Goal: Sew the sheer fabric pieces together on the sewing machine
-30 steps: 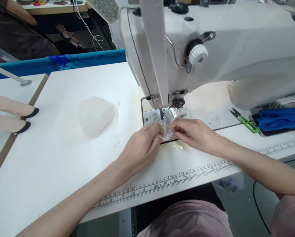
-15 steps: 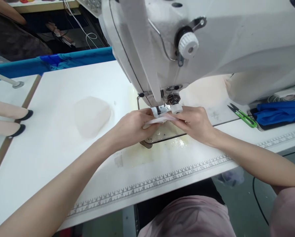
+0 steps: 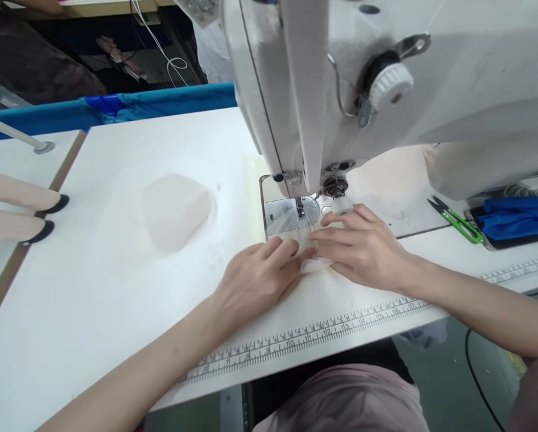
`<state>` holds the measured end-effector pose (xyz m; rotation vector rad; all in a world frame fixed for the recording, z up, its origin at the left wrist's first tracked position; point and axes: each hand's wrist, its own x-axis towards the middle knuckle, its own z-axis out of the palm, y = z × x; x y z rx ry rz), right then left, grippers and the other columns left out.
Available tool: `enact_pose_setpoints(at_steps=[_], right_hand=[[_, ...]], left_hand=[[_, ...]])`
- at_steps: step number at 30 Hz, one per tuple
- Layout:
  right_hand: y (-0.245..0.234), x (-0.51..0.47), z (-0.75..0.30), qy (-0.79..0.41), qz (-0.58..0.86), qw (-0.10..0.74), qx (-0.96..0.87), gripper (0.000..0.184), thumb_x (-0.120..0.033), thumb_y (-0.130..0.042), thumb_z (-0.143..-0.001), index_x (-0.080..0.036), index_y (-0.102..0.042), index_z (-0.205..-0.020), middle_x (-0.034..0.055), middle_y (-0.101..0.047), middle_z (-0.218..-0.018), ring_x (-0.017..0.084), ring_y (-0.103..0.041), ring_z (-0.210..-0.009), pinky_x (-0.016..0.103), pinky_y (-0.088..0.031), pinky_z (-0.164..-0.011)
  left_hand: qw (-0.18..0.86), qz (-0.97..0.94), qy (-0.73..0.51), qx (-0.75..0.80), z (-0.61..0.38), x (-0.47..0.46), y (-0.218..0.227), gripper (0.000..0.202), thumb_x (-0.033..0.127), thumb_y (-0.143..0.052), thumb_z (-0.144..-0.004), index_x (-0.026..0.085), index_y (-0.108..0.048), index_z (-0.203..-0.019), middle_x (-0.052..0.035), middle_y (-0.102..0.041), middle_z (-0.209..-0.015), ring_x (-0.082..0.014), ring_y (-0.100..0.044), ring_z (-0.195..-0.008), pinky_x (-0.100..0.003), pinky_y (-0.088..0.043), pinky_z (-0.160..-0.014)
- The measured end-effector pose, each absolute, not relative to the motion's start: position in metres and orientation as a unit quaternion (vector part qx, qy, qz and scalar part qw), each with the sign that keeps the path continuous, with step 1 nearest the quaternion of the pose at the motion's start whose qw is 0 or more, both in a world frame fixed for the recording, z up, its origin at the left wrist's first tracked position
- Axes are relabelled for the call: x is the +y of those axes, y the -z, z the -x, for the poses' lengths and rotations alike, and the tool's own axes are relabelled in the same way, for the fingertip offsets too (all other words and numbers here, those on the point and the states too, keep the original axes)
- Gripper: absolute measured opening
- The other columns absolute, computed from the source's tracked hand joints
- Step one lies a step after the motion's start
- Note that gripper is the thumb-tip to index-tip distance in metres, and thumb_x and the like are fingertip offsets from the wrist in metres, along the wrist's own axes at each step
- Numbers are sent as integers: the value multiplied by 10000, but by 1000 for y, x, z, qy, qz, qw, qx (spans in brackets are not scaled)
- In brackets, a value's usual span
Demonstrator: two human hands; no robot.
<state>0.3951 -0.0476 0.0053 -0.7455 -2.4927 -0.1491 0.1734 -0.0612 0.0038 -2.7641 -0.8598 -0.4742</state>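
A small piece of sheer white fabric [image 3: 316, 264] lies at the front of the sewing machine [image 3: 291, 90], and its thin far part runs under the presser foot [image 3: 300, 207]. My left hand [image 3: 264, 273] is closed on the near left side of the fabric, fingers bent and thumb toward the strip. From the right, my right hand [image 3: 363, 249] grips the fabric's other side, its fingers long and partly spread over it. The fingertips of both hands almost meet. The needle tip is too small to make out.
A pale sheer piece [image 3: 176, 210] lies left on the white table. Green thread snips [image 3: 460, 222] and blue cloth [image 3: 521, 216] on a dark tray are at right. A ruler strip [image 3: 305, 339] follows the front edge. Two beige padded arms [image 3: 17, 198] jut in from the left.
Both hands have come nearer to me, away from the needle, with the fabric now lower and flatter. My right fingers have spread out. The view has shifted, so the machine sits further right.
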Motion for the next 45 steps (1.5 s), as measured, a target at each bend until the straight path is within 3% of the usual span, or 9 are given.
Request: enact_pose_setpoints(at_steps=[4, 7, 18, 22, 32, 38, 45], right_hand=[[-6, -47, -394, 45, 259, 257, -930, 229, -79, -519, -882, -178, -687, -761, -18, -743, -935, 174, -621, -992, 331, -418, -865], [-6, -47, -393, 41, 260, 248, -932, 234, -109, -504, -904, -183, -690, -783, -17, -743, -952, 167, -633, -972, 330, -418, -859], [2, -38, -392, 58, 281, 256, -923, 250, -88, -460, -930, -197, -677, -870, -15, -740, -973, 147, -629, -981, 326, -376, -841], [5, -31, -392, 76, 286, 276, -915, 228, -79, -483, -918, -185, -685, -903, -11, -746, -929, 147, -643, -890, 334, -366, -835], [9, -21, -389, 73, 346, 231, -907, 202, -117, -522, -911, -215, -699, -913, -1, -746, -904, 182, -624, -839, 391, -367, -894], [11, -30, -391, 124, 292, 253, -914, 260, -109, -486, -927, -235, -691, -829, -37, -739, -952, 149, -641, -896, 386, -407, -942], [7, -42, -393, 118, 251, 264, -924, 207, -71, -521, -914, -194, -677, -854, 4, -740, -949, 154, -663, -920, 399, -454, -937]], left_hand=[[172, 933, 157, -275, -176, -72, -4, 165, 131, -546, -908, 140, -652, -1034, -108, -642, -1212, -244, -627, -1030, -359, -477, -719], [152, 938, 141, -278, -175, -74, -5, 256, 136, -516, -937, 119, -604, -1176, -140, -621, -1244, -268, -560, -1197, -401, -469, -867], [108, 934, 163, -298, -172, -57, 0, 296, 148, -516, -931, 173, -604, -1213, -112, -624, -1239, -264, -597, -1155, -492, -444, -984], [103, 932, 165, -306, -172, -49, 1, 292, 153, -509, -934, 154, -605, -1210, -131, -622, -1237, -266, -597, -1155, -516, -415, -1019], [96, 919, 174, -340, -174, -34, 7, 301, 190, -469, -956, 172, -588, -1232, -133, -622, -1248, -269, -572, -1188, -565, -346, -1080], [88, 925, 174, -326, -175, -45, 2, 263, 169, -503, -925, 156, -644, -1147, -141, -641, -1191, -281, -607, -1108, -496, -490, -965], [97, 932, 164, -310, -172, -66, 2, 372, 107, -525, -906, 178, -571, -1268, -98, -598, -1289, -269, -552, -1212, -469, -488, -1011]])
